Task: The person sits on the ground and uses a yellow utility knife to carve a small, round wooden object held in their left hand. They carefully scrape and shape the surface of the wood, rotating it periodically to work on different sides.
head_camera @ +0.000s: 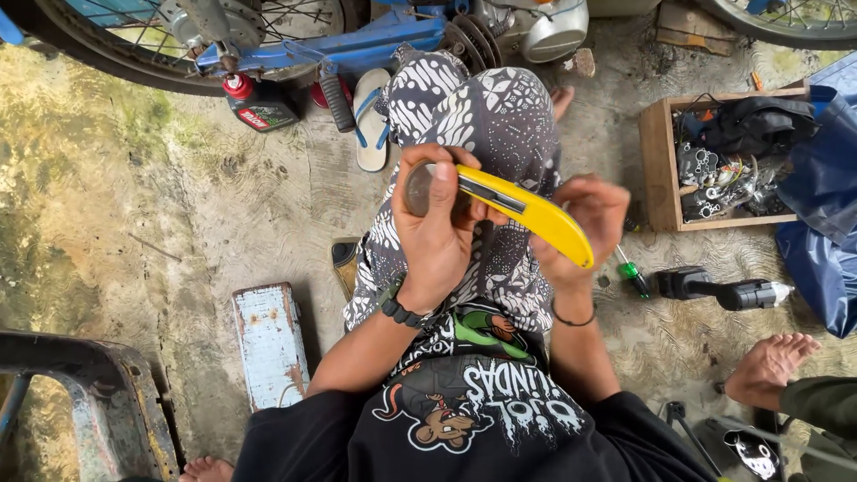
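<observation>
Left hand (437, 236) is curled shut around a small round disc-like part (420, 189), glassy or metallic, exact kind unclear. Held above the lap, over the patterned black-and-white cloth (500, 116) covering the knees.

Right hand (585, 223) is closed on the rear half of a yellow utility knife (527, 210). The knife's front end lies across the left-hand fingers and points at the round part; can't tell whether the blade touches it. Knife is tilted, handle end lower and to the right.

Black watch (397, 308) on the left wrist, thin dark band (571, 319) on the right wrist.

Surroundings, all on the concrete floor (178, 196):
- blue motorbike frame (357, 45) with spoked wheel at top
- dark oil bottle with red cap (254, 103) just under the frame, a white-and-blue flip-flop (370, 116) beside it
- wooden crate (661, 165) of dark metal parts at right, blue plastic sheet (821, 223) next to it
- green-handled screwdriver (634, 275) and a black cylindrical part (723, 290) near the right forearm
- worn pale-blue metal block (268, 344) at lower left

Another person's bare foot (768, 366) at lower right, well apart from both hands.
</observation>
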